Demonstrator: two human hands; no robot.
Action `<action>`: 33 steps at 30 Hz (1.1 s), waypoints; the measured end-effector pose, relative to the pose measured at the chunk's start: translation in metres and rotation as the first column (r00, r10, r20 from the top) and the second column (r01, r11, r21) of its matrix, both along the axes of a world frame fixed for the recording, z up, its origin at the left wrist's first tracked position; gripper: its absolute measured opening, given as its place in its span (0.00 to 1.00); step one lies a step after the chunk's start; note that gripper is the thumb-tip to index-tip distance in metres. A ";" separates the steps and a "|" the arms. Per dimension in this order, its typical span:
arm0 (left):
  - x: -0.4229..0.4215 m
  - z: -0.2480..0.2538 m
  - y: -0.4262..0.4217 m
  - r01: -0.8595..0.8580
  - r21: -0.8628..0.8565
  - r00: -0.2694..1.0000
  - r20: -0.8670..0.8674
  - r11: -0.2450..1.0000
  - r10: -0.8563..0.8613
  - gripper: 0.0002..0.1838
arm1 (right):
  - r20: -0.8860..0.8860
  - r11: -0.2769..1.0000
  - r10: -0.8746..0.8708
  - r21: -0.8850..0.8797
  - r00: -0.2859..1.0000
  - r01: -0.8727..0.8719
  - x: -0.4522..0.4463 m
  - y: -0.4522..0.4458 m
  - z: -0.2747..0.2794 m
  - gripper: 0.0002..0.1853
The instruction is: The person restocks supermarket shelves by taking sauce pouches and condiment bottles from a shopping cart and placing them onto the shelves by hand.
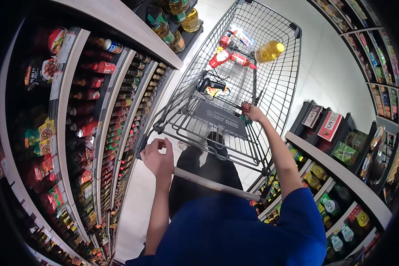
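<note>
My left hand (pixel 158 158) is over the left end of the shopping cart handle (pixel 213 182). Its fingers curl loosely, with a gap inside the curl and nothing seen in it; whether the palm touches the bar I cannot tell. My right hand (pixel 254 114) reaches over the fold-down seat of the shopping cart (pixel 221 119). It is closed around a small bottle with dark reddish contents (pixel 246 107) and a green part below; the fingers hide its middle. Farther in the basket lie a yellow oil bottle (pixel 268 52), red sauce bottles (pixel 240 59) and a red packet (pixel 219 58).
Shelves of bottles and jars (pixel 119 111) rise close on the left. A lower shelf (pixel 337 159) with price signs (pixel 330 126) stands at the right. Large oil bottles (pixel 190 21) are at the far left of the cart. A black handled object (pixel 212 84) lies in the basket.
</note>
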State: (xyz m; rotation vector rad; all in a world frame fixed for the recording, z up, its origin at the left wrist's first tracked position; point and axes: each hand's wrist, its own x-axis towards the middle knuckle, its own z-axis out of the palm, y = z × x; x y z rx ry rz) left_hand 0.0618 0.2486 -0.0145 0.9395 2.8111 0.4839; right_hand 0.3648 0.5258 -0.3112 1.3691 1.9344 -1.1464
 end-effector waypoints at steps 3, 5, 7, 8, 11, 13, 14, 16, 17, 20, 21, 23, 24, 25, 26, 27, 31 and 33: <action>-0.002 -0.001 0.002 -0.006 0.002 1.000 0.009 1.000 0.006 0.11 | 0.137 0.985 -0.174 0.020 0.975 0.173 0.002 -0.027 -0.060 0.38; -0.005 -0.002 0.002 -0.009 -0.027 1.000 0.004 1.000 0.009 0.11 | 0.214 0.969 -0.243 0.013 0.946 0.247 -0.003 -0.035 -0.059 0.40; -0.006 0.000 0.004 -0.020 -0.030 1.000 -0.001 0.999 0.020 0.10 | 0.246 0.942 -0.334 0.054 0.910 0.332 -0.008 -0.042 -0.053 0.40; -0.006 0.000 0.006 -0.024 -0.027 1.000 0.000 0.999 0.024 0.10 | 0.236 0.920 -0.391 0.096 0.890 0.379 -0.011 -0.044 -0.048 0.40; -0.008 -0.003 0.003 -0.024 0.027 1.000 0.002 0.999 0.024 0.10 | 0.125 0.880 -0.470 0.147 0.874 0.452 0.000 -0.043 -0.067 0.39; -0.011 -0.001 0.004 -0.020 0.002 1.000 -0.008 1.000 0.020 0.09 | 0.020 0.865 -0.492 0.128 0.870 0.486 0.021 -0.042 -0.116 0.31; -0.011 0.001 0.004 -0.032 0.001 0.999 0.019 0.999 0.032 0.08 | 0.037 0.902 -0.419 0.125 0.907 0.412 0.018 -0.036 -0.103 0.30; -0.012 -0.001 0.005 -0.049 0.010 0.997 0.056 0.999 0.048 0.07 | 0.038 0.920 -0.374 0.146 0.927 0.365 0.006 -0.028 -0.088 0.29; -0.015 -0.005 0.001 -0.052 0.022 0.997 0.051 0.998 0.051 0.08 | -0.095 0.891 -0.445 0.051 0.891 0.451 0.009 -0.028 -0.086 0.33; -0.018 0.003 0.000 -0.014 0.127 1.000 0.028 0.992 0.011 0.11 | 0.007 0.905 -0.405 0.148 0.914 0.400 0.004 -0.017 -0.073 0.40; -0.018 0.009 0.001 -0.024 0.160 0.999 0.034 0.987 0.019 0.11 | -0.018 0.885 -0.410 0.235 0.912 0.402 -0.001 -0.015 -0.050 0.34; -0.018 0.007 -0.003 -0.027 0.171 0.998 0.055 0.985 0.018 0.10 | -0.162 0.832 -0.481 0.226 0.861 0.507 -0.005 -0.006 -0.042 0.21; -0.018 0.007 -0.004 -0.031 0.185 0.999 0.041 0.982 0.023 0.10 | -0.195 0.809 -0.493 0.257 0.848 0.529 -0.008 -0.002 -0.035 0.20; -0.017 0.007 -0.004 -0.025 0.199 0.999 0.031 0.980 0.019 0.10 | -0.226 0.782 -0.505 0.287 0.833 0.553 -0.013 0.005 -0.027 0.19; -0.017 0.007 -0.005 -0.016 0.214 1.000 0.022 0.977 0.012 0.11 | -0.260 0.780 -0.471 0.324 0.843 0.535 -0.016 0.011 -0.019 0.18; -0.016 0.006 -0.005 -0.007 0.230 1.000 0.013 0.973 0.004 0.11 | -0.292 0.774 -0.435 0.362 0.852 0.520 -0.020 0.011 -0.003 0.18; -0.014 0.006 -0.007 0.029 0.262 0.998 -0.057 0.965 -0.015 0.11 | -0.350 0.732 -0.384 0.448 0.854 0.513 -0.037 0.014 0.038 0.21; -0.013 0.002 -0.008 0.037 0.288 0.997 -0.072 0.957 -0.017 0.10 | -0.488 0.692 -0.301 0.480 0.819 0.540 -0.042 0.018 0.054 0.16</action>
